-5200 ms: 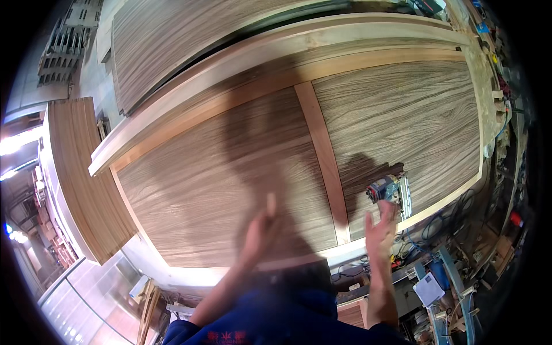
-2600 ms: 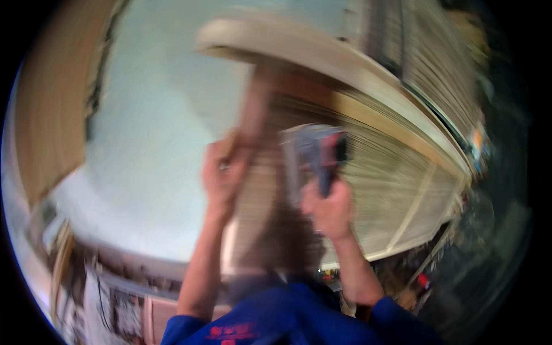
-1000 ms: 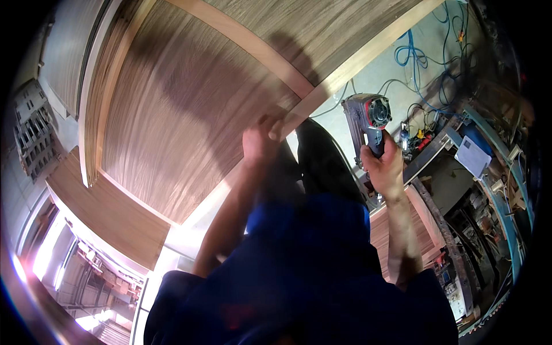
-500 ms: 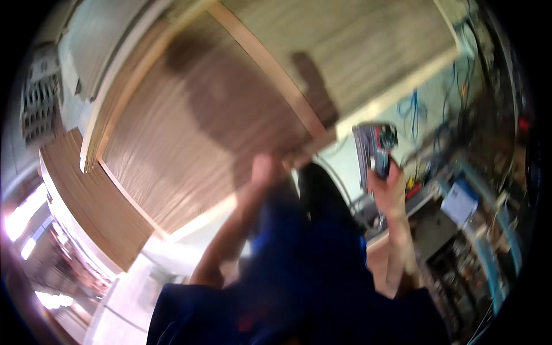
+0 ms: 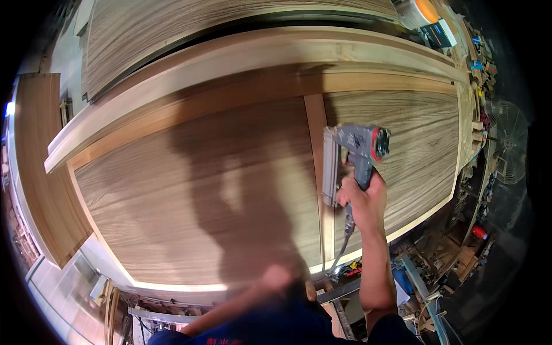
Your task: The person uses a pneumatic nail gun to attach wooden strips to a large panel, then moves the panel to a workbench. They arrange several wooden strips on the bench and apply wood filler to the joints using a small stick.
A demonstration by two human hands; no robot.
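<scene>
Up and across comes the nail gun (image 5: 361, 139), out of its spot past the panel's near edge half a second ago, and now we have it right in front of the wooden panel (image 5: 132, 218)! Our right hand (image 5: 368, 198) is wrapped firmly around its handle, and the grey body with its red ring sits at the crossbar (image 5: 315, 121), overlapping it from our view; we can't tell how far above the wood it hangs. Its long magazine runs roughly along the crossbar's line, while a dark hose (image 5: 348, 230) trails from the handle down toward the near edge. Over to our left hand (image 5: 277, 279), a smear of motion by that same near edge: we can't tell whether its fingers are spread or closed, or whether they hold anything. Our shadow sprawls across the bay left of the crossbar. Along the panel's far side we spot a long pale rail (image 5: 310, 50), with another wood-grained sheet (image 5: 230, 20) beyond it, a brown board (image 5: 49, 167) out to the left and a round-caged fan (image 5: 509, 141) far right.
</scene>
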